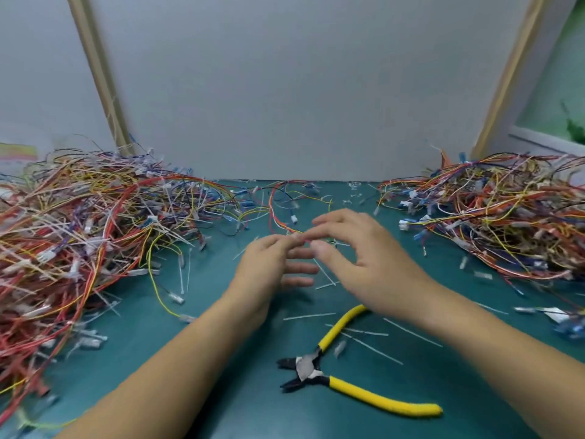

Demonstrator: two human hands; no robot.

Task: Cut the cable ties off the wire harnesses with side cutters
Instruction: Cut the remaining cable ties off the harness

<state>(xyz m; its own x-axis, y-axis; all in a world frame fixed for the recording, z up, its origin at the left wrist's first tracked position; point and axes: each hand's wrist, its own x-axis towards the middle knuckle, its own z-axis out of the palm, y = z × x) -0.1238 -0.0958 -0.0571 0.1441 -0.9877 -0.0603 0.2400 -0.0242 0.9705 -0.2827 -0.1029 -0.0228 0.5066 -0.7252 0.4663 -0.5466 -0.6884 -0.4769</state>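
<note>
A loose wire harness [278,204] of red, yellow and black wires lies on the green mat at the middle back. My left hand [269,267] pinches its near end between thumb and forefinger. My right hand [357,258] pinches the same strand right beside it, the other fingers spread above. The side cutters [319,369], with yellow handles and jaws open, lie on the mat in front of my hands; neither hand touches them. The image is blurred, so I cannot make out a cable tie on the held harness.
A large heap of harnesses [82,229] fills the left side, and a second heap [493,213] sits at the right. Several cut white tie pieces [308,316] lie scattered on the green mat [221,407]. A grey wall panel [285,90] stands behind.
</note>
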